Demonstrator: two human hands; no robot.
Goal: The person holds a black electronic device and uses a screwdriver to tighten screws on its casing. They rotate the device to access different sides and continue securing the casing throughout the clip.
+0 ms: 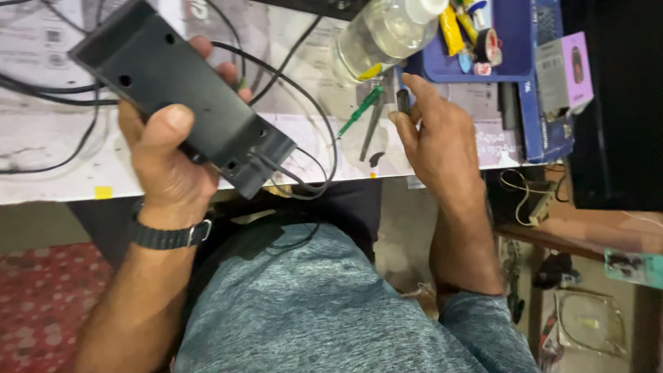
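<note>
While the left hand (pixel 166 148) is gripping a black box (pixel 183 97) tight, thumb on its top face and fingers wrapped under, the box is hanging tilted above the table (pixel 55 173), its far end pointing up-left. A black cable (pixel 314 124) is coming out of the near end of the box and looping over the table edge. The right hand (pixel 438 135) is resting at the table edge w/ fingers curled narrow, pinching a small dark tool (pixel 402 100) between thumb and forefinger; what kind of tool, I cannot tell. Just beside it a green screwdriver (pixel 359 110) and grey tweezers (pixel 373 128) are lying on the table. A clear bottle (pixel 380 34) is lying behind them, touching a blue tray (pixel 514 48) w/ small parts inside. A black watch (pixel 169 235) is sitting on the left wrist. More black cables (pixel 48 90) are running across the table on the left side, well apart from the right hand.
</note>
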